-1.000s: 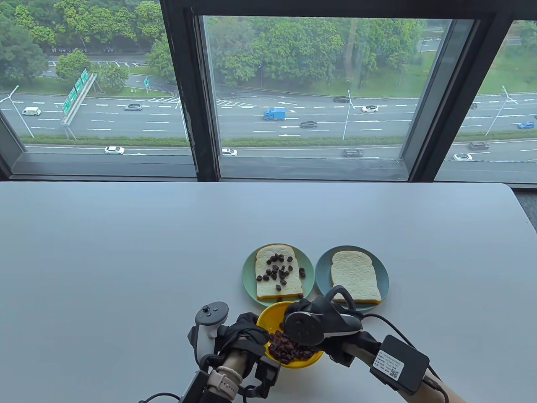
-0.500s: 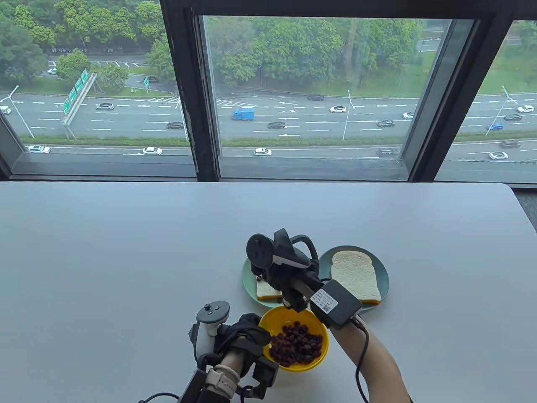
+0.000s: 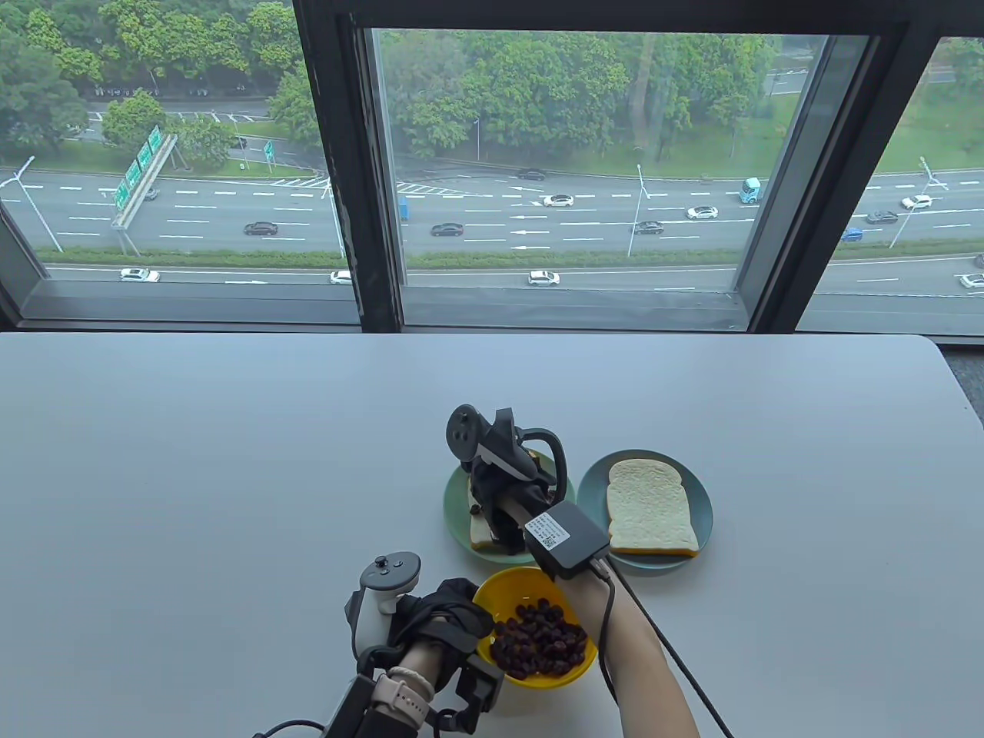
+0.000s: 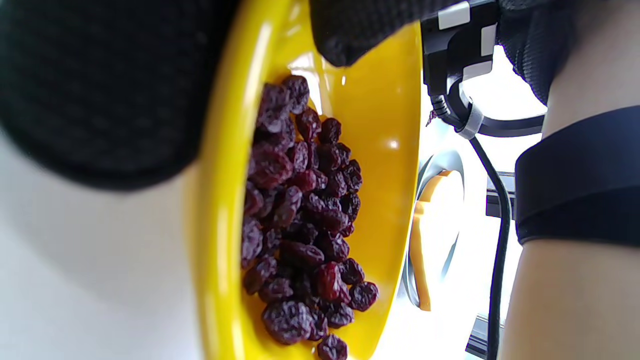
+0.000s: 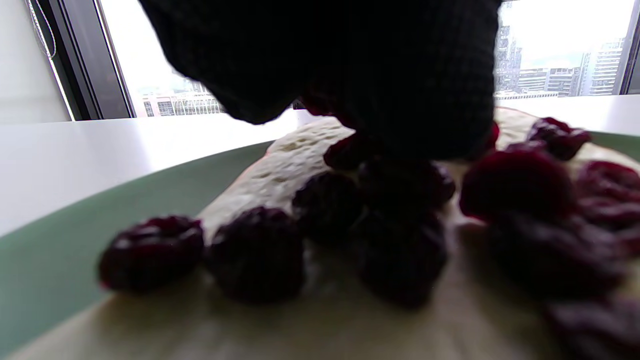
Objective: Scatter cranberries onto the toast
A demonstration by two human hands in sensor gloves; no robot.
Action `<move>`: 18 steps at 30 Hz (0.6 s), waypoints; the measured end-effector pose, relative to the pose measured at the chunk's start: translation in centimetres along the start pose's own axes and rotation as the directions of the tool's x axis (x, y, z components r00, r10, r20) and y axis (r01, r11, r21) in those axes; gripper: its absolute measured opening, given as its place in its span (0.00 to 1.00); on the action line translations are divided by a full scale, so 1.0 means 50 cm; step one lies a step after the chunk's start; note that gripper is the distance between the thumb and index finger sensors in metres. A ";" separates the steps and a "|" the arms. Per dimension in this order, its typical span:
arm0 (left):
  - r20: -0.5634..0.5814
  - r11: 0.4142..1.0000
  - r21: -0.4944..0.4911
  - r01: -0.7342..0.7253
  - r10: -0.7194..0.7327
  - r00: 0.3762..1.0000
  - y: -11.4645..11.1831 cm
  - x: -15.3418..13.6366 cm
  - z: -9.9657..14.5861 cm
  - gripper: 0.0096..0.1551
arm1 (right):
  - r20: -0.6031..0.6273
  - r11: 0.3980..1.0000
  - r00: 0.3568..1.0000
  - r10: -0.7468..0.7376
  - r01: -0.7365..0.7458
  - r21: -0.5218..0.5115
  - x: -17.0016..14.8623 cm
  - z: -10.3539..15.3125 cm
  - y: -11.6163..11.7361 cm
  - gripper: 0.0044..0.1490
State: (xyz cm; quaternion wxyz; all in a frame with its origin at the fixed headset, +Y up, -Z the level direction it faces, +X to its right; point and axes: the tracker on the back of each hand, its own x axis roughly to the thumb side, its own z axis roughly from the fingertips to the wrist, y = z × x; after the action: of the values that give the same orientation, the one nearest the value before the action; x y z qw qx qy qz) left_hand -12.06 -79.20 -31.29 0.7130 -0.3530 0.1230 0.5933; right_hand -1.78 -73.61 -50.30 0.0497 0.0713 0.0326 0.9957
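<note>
My left hand [image 3: 450,615] grips the rim of a yellow bowl [image 3: 500,588] near the table's front edge, thumb inside it. Dark red cranberries [image 3: 538,642] fill the bowl's bottom, seen close in the left wrist view [image 4: 300,220]. My right hand [image 3: 500,480] hovers low over the toast [image 3: 483,532] on the green plate [image 3: 457,507] and hides most of it. In the right wrist view its bunched fingers [image 5: 350,65] hang just above the toast [image 5: 280,160], with red cranberry bits showing at the fingertips. Several cranberries [image 5: 255,255] lie on the bread.
A plain slice of toast [image 3: 649,507] lies on a blue plate [image 3: 592,500] right of the green one. A black box [image 3: 565,538] on my right forearm trails a cable [image 3: 669,661] toward the front edge. A window runs behind the white table [image 3: 231,461].
My right hand rose out of the yellow bowl, moved back to the left toast, and has sunk lower over it. The left hand and bowl hardly shifted.
</note>
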 end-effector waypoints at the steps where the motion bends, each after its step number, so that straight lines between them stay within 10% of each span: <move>1: -0.003 1.000 0.002 -0.002 0.002 1.000 0.000 -0.001 0.000 0.33 | 0.004 1.000 1.000 0.029 -0.029 0.001 0.002 0.001 0.001 0.21; 18: 0.000 1.000 -0.003 0.013 -0.013 1.000 -0.004 0.000 -0.001 0.33 | 0.072 0.997 0.996 0.051 -0.048 -0.053 -0.010 0.028 -0.013 0.23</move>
State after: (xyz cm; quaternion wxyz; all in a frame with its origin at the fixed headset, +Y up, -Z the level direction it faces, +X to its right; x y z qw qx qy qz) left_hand -11.89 -79.21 -31.26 0.7162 -0.3549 0.1198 0.5888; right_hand -1.01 -72.96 -49.06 0.0279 0.1073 0.0034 0.9938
